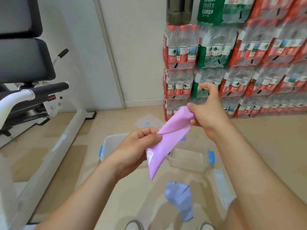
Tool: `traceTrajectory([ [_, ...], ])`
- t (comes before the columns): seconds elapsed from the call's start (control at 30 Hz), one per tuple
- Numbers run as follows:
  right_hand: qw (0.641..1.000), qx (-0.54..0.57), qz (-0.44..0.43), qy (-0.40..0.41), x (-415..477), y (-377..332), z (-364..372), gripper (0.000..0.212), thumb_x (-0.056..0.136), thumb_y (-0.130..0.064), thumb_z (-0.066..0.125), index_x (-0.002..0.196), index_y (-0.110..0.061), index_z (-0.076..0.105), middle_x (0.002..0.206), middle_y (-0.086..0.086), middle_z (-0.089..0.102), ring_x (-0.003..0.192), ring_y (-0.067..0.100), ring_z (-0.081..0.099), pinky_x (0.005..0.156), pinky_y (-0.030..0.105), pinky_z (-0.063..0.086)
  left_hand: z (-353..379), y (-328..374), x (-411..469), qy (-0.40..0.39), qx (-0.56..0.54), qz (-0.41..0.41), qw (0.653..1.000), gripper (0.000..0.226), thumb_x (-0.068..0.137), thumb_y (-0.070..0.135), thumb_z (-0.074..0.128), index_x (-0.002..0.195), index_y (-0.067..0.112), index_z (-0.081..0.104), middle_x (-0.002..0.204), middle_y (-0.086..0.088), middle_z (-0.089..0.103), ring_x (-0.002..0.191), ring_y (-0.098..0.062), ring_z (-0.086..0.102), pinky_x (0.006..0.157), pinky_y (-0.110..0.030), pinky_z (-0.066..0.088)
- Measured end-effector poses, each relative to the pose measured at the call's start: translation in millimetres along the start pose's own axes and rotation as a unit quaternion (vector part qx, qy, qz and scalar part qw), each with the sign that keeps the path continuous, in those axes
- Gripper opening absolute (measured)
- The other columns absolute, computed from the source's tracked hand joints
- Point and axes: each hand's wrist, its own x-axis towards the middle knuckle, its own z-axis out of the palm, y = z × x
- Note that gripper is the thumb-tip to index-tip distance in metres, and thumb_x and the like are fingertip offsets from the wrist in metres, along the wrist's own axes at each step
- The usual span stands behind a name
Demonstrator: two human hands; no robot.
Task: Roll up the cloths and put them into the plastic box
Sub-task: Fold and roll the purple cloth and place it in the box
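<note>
Pink cloth (pixel 167 140) hangs slantwise at mid-frame, stretched between both hands above the clear box (pixel 109 141) on the floor. The left hand (pixel 137 146) pinches its lower part with thumb and curled fingers; the right hand (pixel 207 113) grips the bunched upper end. A blue cloth (pixel 179 198) lies crumpled at lower centre. Bottle packs (pixel 240 63) fill the upper right.
</note>
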Motion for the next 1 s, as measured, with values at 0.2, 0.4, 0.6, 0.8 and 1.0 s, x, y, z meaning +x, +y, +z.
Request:
traceTrajectory([
  [0.2,0.992,0.114,0.053,0.029,8.1,6.7,1.0,0.040,0.087,0.015,0.034,0.074,-0.007,0.064,0.102,0.014,0.059,0.082,0.027,0.060,0.044,0.014,0.050,-11.4,9.4,-11.8,-0.071,-0.137,0.016,0.988,0.037,0.058,0.031,0.085,0.084,0.011,0.068,0.076,-0.013,0.062,0.065,-0.023,0.058,0.079,-0.042,0.050],
  [0.4,0.992,0.059,0.060,0.097,15.4,12.4,-5.8,0.040,0.085,0.014,0.035,0.092,-0.008,0.068,0.111,0.014,0.056,0.068,0.019,0.057,0.037,0.014,0.046,-41.7,22.7,-24.4,-0.091,-0.061,0.098,0.989,0.070,0.046,0.004,0.088,0.113,0.014,0.067,0.095,-0.016,0.068,0.078,-0.024,0.067,0.079,-0.033,0.054],
  [0.6,0.992,-0.032,0.032,0.117,19.5,18.1,-9.7,0.036,0.092,0.003,0.038,0.094,-0.015,0.069,0.104,0.009,0.058,0.063,0.014,0.048,0.039,0.021,0.039,-49.4,35.6,-31.9,0.078,0.054,0.146,0.985,0.062,0.047,-0.012,0.081,0.098,0.021,0.073,0.076,-0.004,0.067,0.065,-0.019,0.069,0.069,-0.025,0.055],
  [0.8,0.984,-0.012,-0.068,0.163,12.0,17.6,4.3,0.037,0.094,-0.006,0.043,0.086,-0.030,0.069,0.102,0.004,0.065,0.069,0.021,0.055,0.064,0.036,0.054,-42.9,30.9,-23.2,0.331,0.338,0.147,0.869,0.032,0.072,-0.001,0.072,0.084,0.029,0.068,0.059,0.008,0.057,0.053,-0.011,0.058,0.059,-0.018,0.050],
  [1.0,0.975,0.004,-0.164,0.152,-7.9,11.6,25.5,0.042,0.092,-0.006,0.043,0.076,-0.040,0.063,0.081,-0.017,0.063,0.074,0.026,0.058,0.076,0.046,0.053,-48.3,22.3,-15.6,0.433,0.433,0.149,0.776,0.034,0.078,0.005,0.051,0.104,0.025,0.058,0.089,-0.001,0.059,0.081,-0.023,0.055,0.068,-0.034,0.044],
])
